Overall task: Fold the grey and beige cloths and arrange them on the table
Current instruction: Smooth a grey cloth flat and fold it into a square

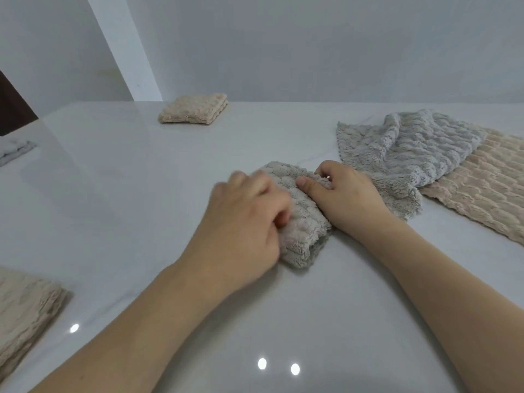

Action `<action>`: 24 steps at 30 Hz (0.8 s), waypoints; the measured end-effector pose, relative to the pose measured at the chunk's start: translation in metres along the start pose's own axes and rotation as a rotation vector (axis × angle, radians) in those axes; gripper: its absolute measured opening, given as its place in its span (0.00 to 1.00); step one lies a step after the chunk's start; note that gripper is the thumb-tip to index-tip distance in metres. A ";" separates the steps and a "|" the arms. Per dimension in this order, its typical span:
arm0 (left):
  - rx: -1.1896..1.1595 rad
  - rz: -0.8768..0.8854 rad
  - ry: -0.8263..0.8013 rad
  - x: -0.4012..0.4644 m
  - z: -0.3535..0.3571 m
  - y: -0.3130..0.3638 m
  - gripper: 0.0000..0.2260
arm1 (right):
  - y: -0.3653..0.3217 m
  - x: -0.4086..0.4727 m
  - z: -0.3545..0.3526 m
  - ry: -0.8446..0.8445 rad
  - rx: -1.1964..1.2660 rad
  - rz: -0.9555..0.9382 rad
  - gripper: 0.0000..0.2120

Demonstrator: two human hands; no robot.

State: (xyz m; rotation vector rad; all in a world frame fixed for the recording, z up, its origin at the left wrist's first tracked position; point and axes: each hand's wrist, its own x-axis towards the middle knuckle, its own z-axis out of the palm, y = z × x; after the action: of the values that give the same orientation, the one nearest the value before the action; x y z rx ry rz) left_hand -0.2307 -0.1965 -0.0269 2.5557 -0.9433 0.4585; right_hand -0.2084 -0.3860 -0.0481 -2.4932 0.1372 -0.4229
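Note:
A small folded grey cloth (304, 222) lies at the middle of the white table (127, 180). My left hand (243, 217) covers its left side, fingers curled onto the fabric and slightly blurred. My right hand (343, 194) grips its right edge, thumb lying across the top. To the right, a crumpled unfolded grey cloth (402, 154) lies partly over a flat beige cloth (482, 191). A folded beige cloth (194, 108) sits at the far edge of the table. Another folded beige cloth (25, 310) rests at the near left edge.
A folded pale grey cloth (15, 150) shows at the far left edge of the table. A grey wall runs behind the table, with a dark opening at the upper left. Ceiling lights reflect on the glossy tabletop near me.

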 end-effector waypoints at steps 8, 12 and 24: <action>0.199 -0.139 -0.057 -0.009 0.015 0.031 0.24 | 0.003 0.003 0.002 0.006 0.062 0.015 0.17; 0.178 -0.117 0.021 -0.009 0.018 0.031 0.09 | 0.002 0.003 0.002 -0.003 0.045 0.013 0.18; 0.269 -0.082 -0.224 -0.010 0.011 0.024 0.18 | 0.001 0.001 0.005 0.009 -0.100 -0.039 0.16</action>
State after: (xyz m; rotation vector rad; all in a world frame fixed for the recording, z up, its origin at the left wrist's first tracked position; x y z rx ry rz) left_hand -0.2526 -0.2128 -0.0349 2.9260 -0.8992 0.2963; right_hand -0.2061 -0.3845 -0.0522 -2.5957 0.1154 -0.4539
